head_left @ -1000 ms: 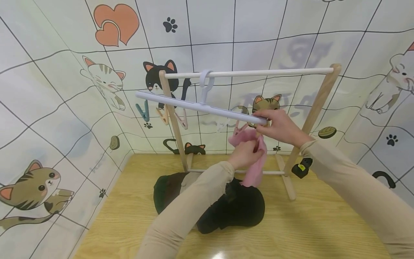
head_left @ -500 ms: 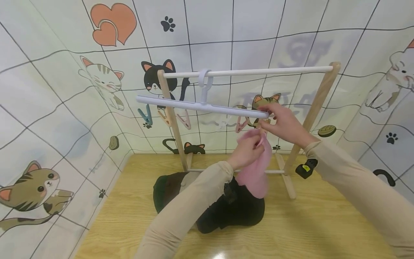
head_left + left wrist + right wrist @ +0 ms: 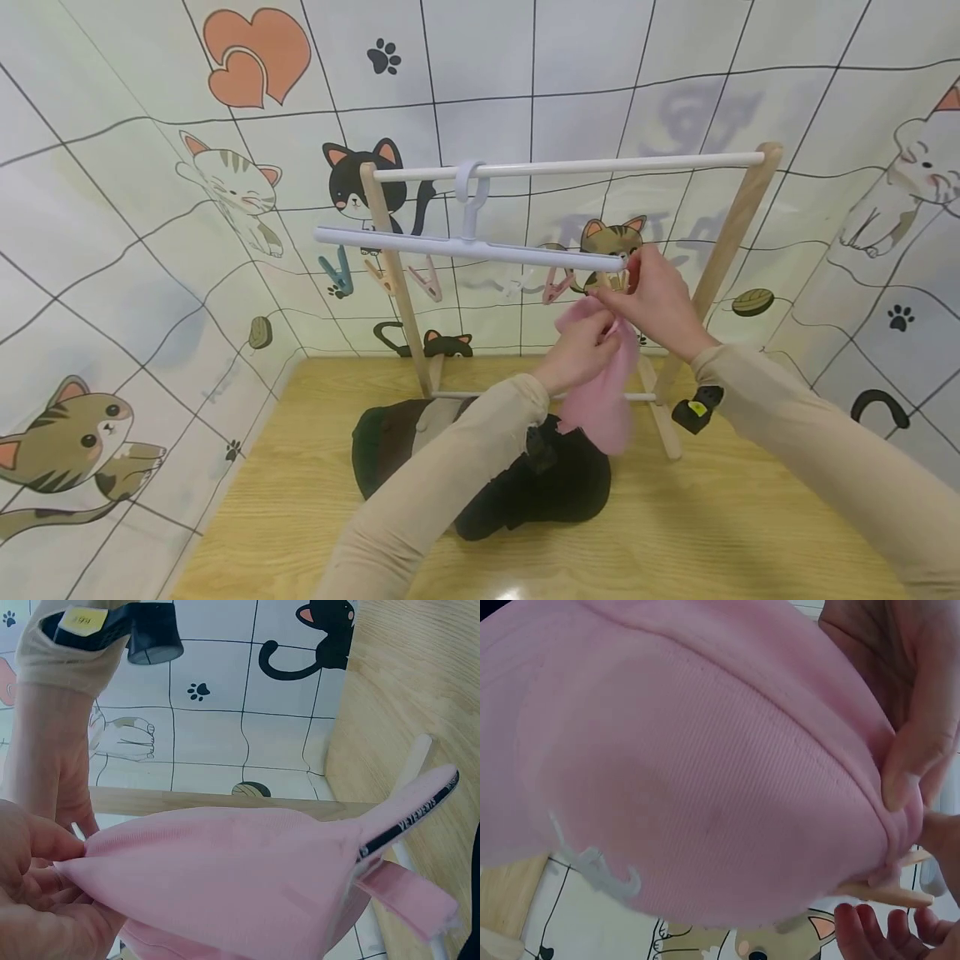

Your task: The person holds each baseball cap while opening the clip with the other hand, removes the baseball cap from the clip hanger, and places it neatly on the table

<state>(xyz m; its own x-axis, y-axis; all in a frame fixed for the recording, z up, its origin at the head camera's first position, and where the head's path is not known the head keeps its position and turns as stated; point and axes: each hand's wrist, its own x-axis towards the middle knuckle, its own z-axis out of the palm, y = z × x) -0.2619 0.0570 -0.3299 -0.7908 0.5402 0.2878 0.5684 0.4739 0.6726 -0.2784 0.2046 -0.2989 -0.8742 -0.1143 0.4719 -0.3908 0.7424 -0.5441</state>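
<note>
A pink garment (image 3: 602,398) hangs from my left hand (image 3: 581,346), which pinches its top edge just under a white clip hanger bar (image 3: 465,246). The bar hangs by its hook from the white rod (image 3: 600,164) of a small wooden rack. My right hand (image 3: 648,296) is at the bar's right end, fingers pinching a beige clip (image 3: 611,280) beside the garment's edge. The right wrist view shows the pink garment (image 3: 690,787) filling the frame, with the beige clip (image 3: 889,894) at its corner. In the left wrist view the pink garment (image 3: 247,877) spreads out from my fingers (image 3: 37,900).
A heap of dark clothes (image 3: 555,492) lies on the wooden table (image 3: 712,517) in front of the rack. Other clips hang along the bar, among them a teal one (image 3: 335,273) and a pink one (image 3: 557,287). Cat-patterned walls close in on three sides.
Both hands shifted right and slightly up, bringing the garment's top edge from under the pink clip to the bar's right end. The bar has swung more level.
</note>
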